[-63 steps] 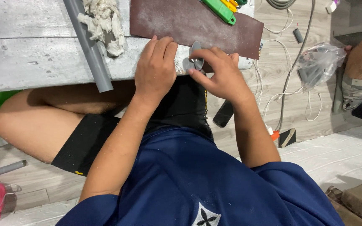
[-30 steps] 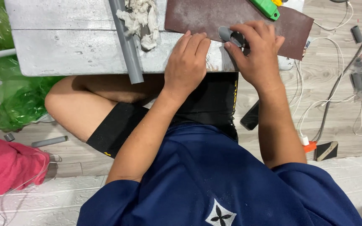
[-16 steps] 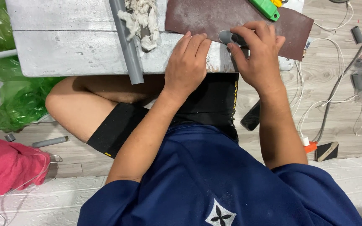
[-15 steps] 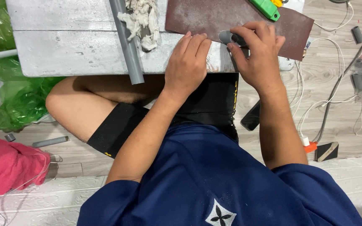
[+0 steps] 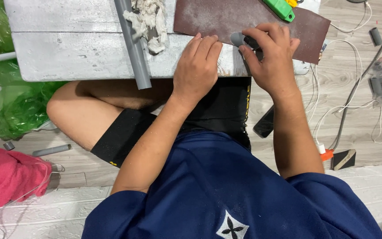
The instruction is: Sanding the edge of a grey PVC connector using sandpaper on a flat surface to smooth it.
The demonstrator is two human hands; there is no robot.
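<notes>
A brown sheet of sandpaper [image 5: 226,17] lies on a grey low bench [image 5: 67,57], dusted with pale powder. My left hand [image 5: 197,66] lies flat with its fingertips pressing the sheet's near edge. My right hand [image 5: 268,55] pinches a short grey pipe piece [image 5: 237,39] and holds it against the sandpaper. Most of the piece is hidden by my fingers.
A long grey pipe [image 5: 131,44] lies across the bench beside a dirty white rag [image 5: 149,20]. A green tool [image 5: 279,9] rests on the sheet's far side. Green plastic bags [image 5: 9,97], a pink cloth [image 5: 9,177], pipe offcuts [image 5: 51,150], white cables [image 5: 354,66] and a dark phone [image 5: 265,123] lie on the floor.
Since two seconds ago the view has shifted, and my right hand with the pipe piece has moved slightly up the sandpaper. My left hand stays pressed on the sheet's edge.
</notes>
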